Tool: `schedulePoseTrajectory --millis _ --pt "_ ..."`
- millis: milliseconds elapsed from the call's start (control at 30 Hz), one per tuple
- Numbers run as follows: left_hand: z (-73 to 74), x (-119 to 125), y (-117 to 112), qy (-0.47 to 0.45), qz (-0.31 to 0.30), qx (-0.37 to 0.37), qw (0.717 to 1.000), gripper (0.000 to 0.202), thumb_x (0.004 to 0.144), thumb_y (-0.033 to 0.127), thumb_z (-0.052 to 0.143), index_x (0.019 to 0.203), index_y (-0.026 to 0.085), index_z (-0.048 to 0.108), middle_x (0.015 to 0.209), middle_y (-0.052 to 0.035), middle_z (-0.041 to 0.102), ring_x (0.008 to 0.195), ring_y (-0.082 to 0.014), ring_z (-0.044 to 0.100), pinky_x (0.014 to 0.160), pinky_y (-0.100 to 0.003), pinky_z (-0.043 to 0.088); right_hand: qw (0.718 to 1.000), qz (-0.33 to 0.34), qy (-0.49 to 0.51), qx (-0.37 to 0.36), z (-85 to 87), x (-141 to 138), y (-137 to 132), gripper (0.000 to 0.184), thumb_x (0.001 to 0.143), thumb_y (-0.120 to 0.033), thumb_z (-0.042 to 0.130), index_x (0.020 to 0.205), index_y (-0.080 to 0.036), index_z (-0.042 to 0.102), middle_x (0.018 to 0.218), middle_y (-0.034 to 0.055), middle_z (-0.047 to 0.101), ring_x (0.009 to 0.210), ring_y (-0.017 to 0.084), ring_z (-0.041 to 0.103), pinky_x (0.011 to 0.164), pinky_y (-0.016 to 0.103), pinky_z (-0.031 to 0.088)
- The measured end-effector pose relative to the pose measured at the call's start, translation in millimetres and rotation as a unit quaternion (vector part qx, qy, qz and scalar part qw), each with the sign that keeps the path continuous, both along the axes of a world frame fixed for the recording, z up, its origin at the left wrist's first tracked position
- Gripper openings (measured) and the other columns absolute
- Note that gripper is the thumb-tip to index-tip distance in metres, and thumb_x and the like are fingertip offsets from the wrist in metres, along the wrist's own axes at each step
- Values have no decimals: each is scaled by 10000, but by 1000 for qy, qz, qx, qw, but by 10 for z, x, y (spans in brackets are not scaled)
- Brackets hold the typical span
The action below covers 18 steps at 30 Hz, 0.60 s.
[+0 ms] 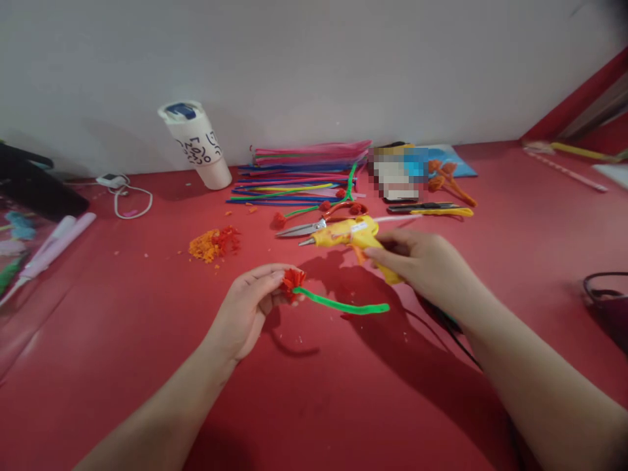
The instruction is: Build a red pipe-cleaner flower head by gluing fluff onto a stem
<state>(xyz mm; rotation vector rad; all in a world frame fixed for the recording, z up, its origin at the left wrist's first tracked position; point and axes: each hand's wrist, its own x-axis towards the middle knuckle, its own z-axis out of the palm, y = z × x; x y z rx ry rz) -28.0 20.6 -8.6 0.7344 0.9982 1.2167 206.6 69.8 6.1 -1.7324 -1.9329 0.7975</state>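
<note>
Between the thumb and fingers of my left hand (pixel 258 294) is a red craft flower (pixel 293 280). Its green pipe-cleaner stem (pixel 343 305) sticks out to the right and bends slightly downward. My right hand (pixel 417 258) is closed around the handle of a yellow hot glue gun (pixel 348 234). The gun's metal nozzle points left, above and a little beyond the flower, apart from it. A pale glue stick (pixel 400 219) comes out of the gun's back end. Just behind the gun lie open scissors (pixel 307 228) with orange-red handles.
Orange and red clippings (pixel 209 244) are heaped at left. Coloured pipe cleaners (pixel 304 173) lie along the wall beside a white tumbler (pixel 201 147). A utility knife (pixel 432 209) and orange pipe-cleaner flowers (pixel 451 180) are at right. A dark cord (pixel 458 340) trails under my right forearm.
</note>
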Motion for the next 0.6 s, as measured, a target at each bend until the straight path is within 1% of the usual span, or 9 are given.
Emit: schedulePoseTrajectory --millis 67,133,167,233,300,367,467,533,600 --pt "0 -3 -13 -9 -7 -3 1000 112 664 221 708 718 145 770 683 -31 716 593 -108 615 577 -198 512 987 -15 152 -40 59 31 -6 373 777 -504 567 995 -204 606 799 6 634 612 118 526 512 228 353" --pt "-1 -5 -27 -13 -9 -11 1000 113 669 231 709 715 143 764 677 -29 707 595 -115 619 568 -204 521 947 -29 297 -115 115 47 -38 342 656 -437 712 887 -197 633 774 -3 625 614 110 533 514 214 373" --pt "2 -5 -32 -12 -9 -18 1000 118 669 239 713 723 145 761 679 -27 703 593 -122 621 551 -213 526 926 -33 344 -153 135 51 -64 315 601 -386 755 814 -188 634 741 -2 620 605 111 539 514 212 384" --pt "12 0 -40 -6 -11 -30 999 135 663 257 727 742 151 754 677 -27 695 580 -135 615 499 -227 523 900 -21 383 -207 153 50 -126 267 580 -330 753 762 -177 632 676 5 611 559 116 534 482 218 389" --pt "26 10 -45 -2 -11 -34 999 150 645 260 746 751 155 748 679 -27 689 569 -134 602 478 -228 515 887 18 405 -221 145 39 -192 231 627 -331 701 789 -175 646 622 8 600 486 108 489 422 220 347" --pt "34 23 -50 -3 -14 -34 999 153 632 254 761 747 155 743 689 -28 685 571 -122 591 507 -224 511 888 39 411 -204 126 13 -251 181 680 -331 652 775 -178 642 626 9 601 445 87 439 405 223 318" --pt "30 40 -62 3 -13 -17 1000 145 639 249 772 761 176 742 735 -23 677 613 -111 590 578 -220 503 913 11 373 -166 94 -60 -317 123 685 -300 643 717 -184 620 672 11 603 464 77 432 426 224 331" --pt "25 41 -74 31 -9 34 999 135 648 237 774 775 204 745 787 -18 655 678 -116 588 634 -220 498 933 -6 332 -141 71 -125 -352 128 647 -296 654 727 -201 621 654 3 592 494 102 464 429 229 349" --pt "32 34 -96 81 -13 118 990 129 667 224 765 795 223 750 848 -22 615 767 -129 582 708 -223 491 946 -14 303 -112 44 -190 -387 134 619 -300 660 714 -219 612 644 -6 589 530 129 502 443 238 379"
